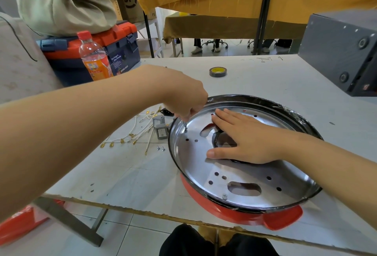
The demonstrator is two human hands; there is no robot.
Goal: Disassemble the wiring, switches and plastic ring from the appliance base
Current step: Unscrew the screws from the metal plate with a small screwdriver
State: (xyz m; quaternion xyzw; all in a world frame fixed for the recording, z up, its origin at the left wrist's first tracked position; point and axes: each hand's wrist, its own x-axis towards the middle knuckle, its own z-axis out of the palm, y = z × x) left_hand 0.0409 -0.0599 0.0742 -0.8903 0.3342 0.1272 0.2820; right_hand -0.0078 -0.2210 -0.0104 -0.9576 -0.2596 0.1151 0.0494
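Note:
The round appliance base [253,215], red outside with a shiny metal plate [193,164] inside, lies at the table's front edge. My left hand [184,96] pinches a small screw [185,128] standing in the plate near its left rim. My right hand [242,140] lies flat on the plate's middle, over a black plastic ring [214,137] around the central hole. White wires with brass terminals [134,133], two grey rocker switches [160,126] and two loose screws [160,148] lie on the table to the left of the base. Another screw [224,196] sits in the plate near the front.
A roll of black tape [217,71] lies farther back on the white table [265,84]. A grey box [342,53] stands at the right rear. Off the table to the left are a bottle [93,57] and an orange-and-blue toolbox [120,47]. The front edge is chipped.

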